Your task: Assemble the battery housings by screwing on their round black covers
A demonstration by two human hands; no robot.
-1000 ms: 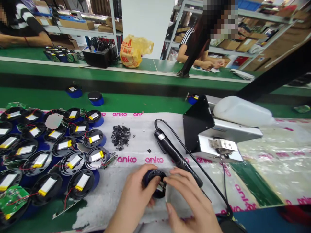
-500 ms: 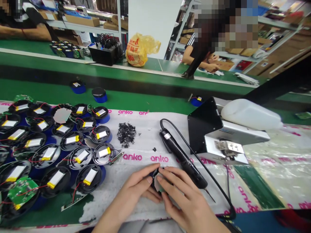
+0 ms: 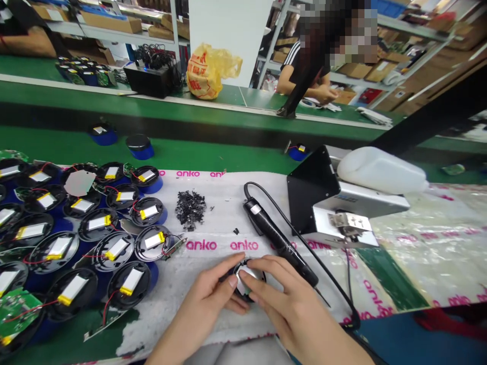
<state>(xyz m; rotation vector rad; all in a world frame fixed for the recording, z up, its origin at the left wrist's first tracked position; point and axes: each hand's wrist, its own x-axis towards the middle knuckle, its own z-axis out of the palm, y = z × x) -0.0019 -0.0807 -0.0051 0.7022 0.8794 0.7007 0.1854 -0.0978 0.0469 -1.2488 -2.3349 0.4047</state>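
We've got the round housing (image 3: 257, 276) in front of us at the table (image 3: 68, 337), left of the screwdriver (image 3: 279, 244). Silvery face up; circular, no long axis readable. Left hand's (image 3: 209, 290) fingers clamp its side, right hand's (image 3: 285, 296) bear on the face.

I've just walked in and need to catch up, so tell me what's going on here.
The person's left hand holds a round unit over the printed sheet, and fingers of the right hand are on its pale face. Rows of similar open units stand to the left, white-and-yellow packs showing. A pile of small black pieces lies beyond the hands. A black corded tool lies to the right, untouched.
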